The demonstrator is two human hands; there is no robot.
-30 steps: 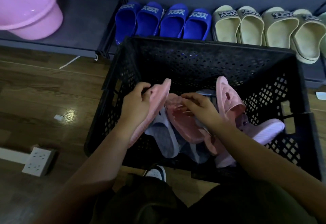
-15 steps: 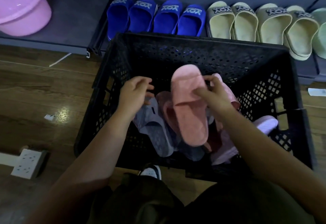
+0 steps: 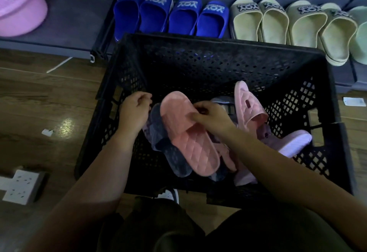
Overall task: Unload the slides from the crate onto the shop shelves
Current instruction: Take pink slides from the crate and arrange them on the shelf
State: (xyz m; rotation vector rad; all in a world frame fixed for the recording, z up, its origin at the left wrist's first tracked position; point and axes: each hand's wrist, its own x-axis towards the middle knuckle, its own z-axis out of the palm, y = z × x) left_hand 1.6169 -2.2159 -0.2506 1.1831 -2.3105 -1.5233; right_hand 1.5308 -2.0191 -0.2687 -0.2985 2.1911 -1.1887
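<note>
- You are crouching over a black crate (image 3: 198, 61) that is sitting on the wooden floor (image 3: 39, 103), right in front of the low shelf (image 3: 75, 23).
- The shelf is carrying four blue slides (image 3: 170, 15) side by side and, to their right, four cream slides (image 3: 294, 23), all with their toes pointing toward the back.
- A pink basin (image 3: 19, 7) is sitting upside down on the left part of the shelf, well apart from the slides.
- Inside the crate, a salmon slide (image 3: 190, 140) is lying on top of the pile, its strap toward the far wall, with a grey slide (image 3: 170, 152) just beside and partly under it.
- A paler pink slide (image 3: 248, 105) is leaning tilted against the right of the pile, and a lilac slide (image 3: 296, 142) is poking out toward the right wall.
- Your right hand (image 3: 212, 116) is pinching the strap edge of the salmon slide, fingers closed on it.
- Your left hand (image 3: 135, 111) is curling loosely near the left wall, apart from the right; whether it is gripping anything, you cannot tell.
- A white socket strip (image 3: 21, 186) is lying on the floor at the left.
</note>
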